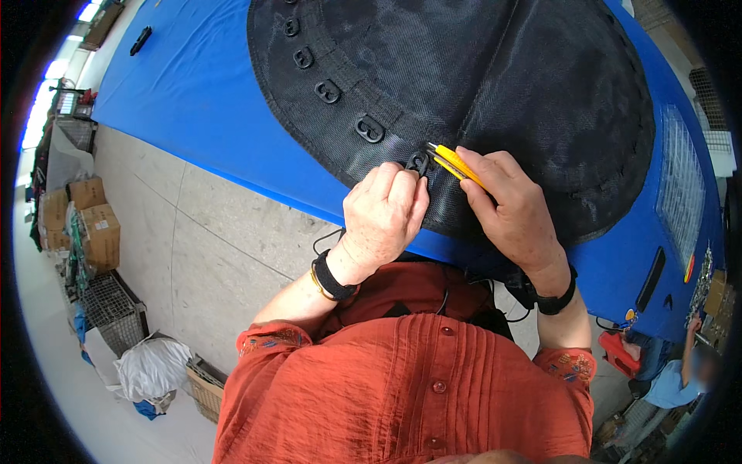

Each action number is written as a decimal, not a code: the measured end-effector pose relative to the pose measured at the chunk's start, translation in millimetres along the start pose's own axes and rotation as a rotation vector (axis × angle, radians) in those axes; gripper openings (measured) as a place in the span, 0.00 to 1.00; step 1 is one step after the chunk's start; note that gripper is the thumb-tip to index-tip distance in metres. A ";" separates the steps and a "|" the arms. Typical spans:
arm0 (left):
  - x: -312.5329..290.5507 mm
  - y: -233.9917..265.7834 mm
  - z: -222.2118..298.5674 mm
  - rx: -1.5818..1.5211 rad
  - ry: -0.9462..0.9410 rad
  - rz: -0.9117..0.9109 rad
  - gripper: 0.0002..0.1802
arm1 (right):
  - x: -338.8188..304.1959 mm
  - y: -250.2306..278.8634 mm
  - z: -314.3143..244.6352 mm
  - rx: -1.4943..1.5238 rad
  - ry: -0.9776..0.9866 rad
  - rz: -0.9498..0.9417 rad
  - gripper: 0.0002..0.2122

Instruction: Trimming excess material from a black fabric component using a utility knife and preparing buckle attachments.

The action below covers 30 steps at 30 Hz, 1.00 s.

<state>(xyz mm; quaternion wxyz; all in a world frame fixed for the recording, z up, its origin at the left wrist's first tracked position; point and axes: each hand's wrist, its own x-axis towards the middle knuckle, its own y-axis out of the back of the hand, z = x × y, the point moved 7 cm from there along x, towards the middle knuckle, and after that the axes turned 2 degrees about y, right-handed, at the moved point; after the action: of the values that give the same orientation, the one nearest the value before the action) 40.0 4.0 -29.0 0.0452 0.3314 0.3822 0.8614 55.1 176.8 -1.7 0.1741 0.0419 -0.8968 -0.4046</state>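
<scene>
A round black woven mesh mat (pixel 510 85) with a stitched band lies over the blue-covered table. Along its near left rim runs a row of black plastic clips (pixel 369 129). My left hand (pixel 386 210) is closed at the mat's near edge, fingertips pinching one black plastic clip (pixel 418 162). In my right hand (pixel 506 203) are yellow thread snips (pixel 457 164), gripped between thumb and fingers. Their pale metal tip points left and sits right beside the pinched clip. Whether the blades touch any thread is too small to tell.
Blue cloth (pixel 193 85) covers the table, with a small black object (pixel 141 40) at the far left. Clear plastic sheeting (pixel 680 178) and a black strip (pixel 651 278) lie at right. Cardboard boxes (pixel 97 232) and a white bag (pixel 154 363) stand left. Another person (pixel 668 383) is at lower right.
</scene>
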 end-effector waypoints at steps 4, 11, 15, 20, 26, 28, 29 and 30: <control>0.6 -0.9 -0.1 -0.010 -0.003 -0.003 0.11 | -1.6 0.9 -3.2 -0.031 0.004 0.021 0.17; 0.2 -0.3 -0.3 0.001 -0.005 0.006 0.10 | -2.1 -4.5 -3.8 -0.039 -0.030 0.012 0.17; 0.1 -0.7 -1.1 -0.002 -0.012 0.016 0.10 | -3.8 -2.1 0.5 0.013 -0.044 -0.004 0.17; 1.1 1.3 -0.8 -0.031 0.005 0.021 0.11 | -4.8 -3.5 3.8 0.054 -0.053 -0.002 0.16; 2.3 -0.5 0.0 -0.027 -0.015 0.025 0.10 | -6.0 -2.8 8.0 0.098 -0.015 0.046 0.16; 0.0 1.7 -2.5 -0.014 0.000 0.041 0.10 | -4.9 -5.4 6.9 0.115 -0.051 0.018 0.16; -0.9 1.9 -2.0 -0.012 0.001 0.042 0.10 | -5.9 -6.6 7.9 0.115 -0.049 0.017 0.16; -0.5 1.3 -2.3 -0.016 0.008 0.036 0.10 | -6.7 -5.9 8.9 0.115 -0.030 0.047 0.16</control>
<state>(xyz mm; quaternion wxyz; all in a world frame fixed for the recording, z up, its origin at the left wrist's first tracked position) 39.2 1.5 -29.4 0.0311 0.3345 0.3693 0.8665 58.0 180.6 -13.4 0.1675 0.0249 -0.9218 -0.3488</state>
